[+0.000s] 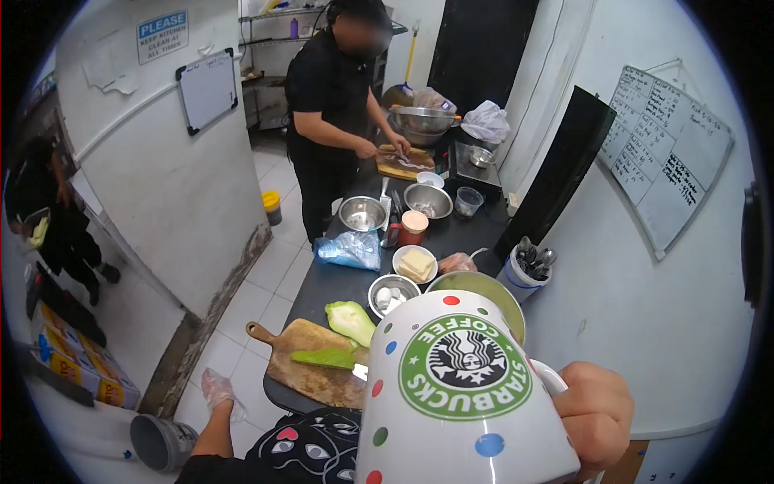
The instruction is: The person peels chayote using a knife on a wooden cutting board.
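My right hand [595,413] is closed around the handle of a large white mug [387,436] with coloured dots and a green Starbucks logo. The mug is very close to the camera; its logo appears upside down, and its inside is hidden. Low at the left hangs my left hand [219,395], in a loose clear plastic glove, with its fingers apart and holding nothing. Partly behind the mug, a wooden cutting board [302,379] bears a green vegetable piece [322,357] and part of a knife blade [360,372]. A pale halved green vegetable [350,323] lies beyond the board.
Across the dark table, a co-worker [330,105] works at another cutting board [403,172]. Between us are a bowl of eggs [393,295], a bowl of yellow blocks [416,264], metal bowls [363,214] and a blue plastic bag [348,251]. A grey bin [164,442] stands on the floor.
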The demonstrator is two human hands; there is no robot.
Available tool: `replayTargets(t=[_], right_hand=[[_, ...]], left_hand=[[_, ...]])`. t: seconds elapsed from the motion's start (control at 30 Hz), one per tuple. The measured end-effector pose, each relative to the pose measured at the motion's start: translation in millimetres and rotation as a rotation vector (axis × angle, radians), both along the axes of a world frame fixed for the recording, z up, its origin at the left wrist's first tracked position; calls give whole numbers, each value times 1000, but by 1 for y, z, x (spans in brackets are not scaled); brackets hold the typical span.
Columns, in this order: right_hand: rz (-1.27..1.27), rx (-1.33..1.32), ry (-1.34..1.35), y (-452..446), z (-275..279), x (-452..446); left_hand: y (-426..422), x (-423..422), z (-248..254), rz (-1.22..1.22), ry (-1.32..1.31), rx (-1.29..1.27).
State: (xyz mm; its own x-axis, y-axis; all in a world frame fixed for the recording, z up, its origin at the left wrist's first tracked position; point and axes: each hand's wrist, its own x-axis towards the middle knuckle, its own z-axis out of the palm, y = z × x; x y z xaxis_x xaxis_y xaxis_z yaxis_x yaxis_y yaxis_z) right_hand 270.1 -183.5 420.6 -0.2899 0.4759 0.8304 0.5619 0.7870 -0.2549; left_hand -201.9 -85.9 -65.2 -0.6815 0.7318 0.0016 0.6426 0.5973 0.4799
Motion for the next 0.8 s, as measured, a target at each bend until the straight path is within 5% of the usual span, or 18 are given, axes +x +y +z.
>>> replayTargets(t=[0.8], right_hand=[[-82, 63, 9, -9, 1, 4]], left_hand=[[9, 8, 19, -34, -115, 13]])
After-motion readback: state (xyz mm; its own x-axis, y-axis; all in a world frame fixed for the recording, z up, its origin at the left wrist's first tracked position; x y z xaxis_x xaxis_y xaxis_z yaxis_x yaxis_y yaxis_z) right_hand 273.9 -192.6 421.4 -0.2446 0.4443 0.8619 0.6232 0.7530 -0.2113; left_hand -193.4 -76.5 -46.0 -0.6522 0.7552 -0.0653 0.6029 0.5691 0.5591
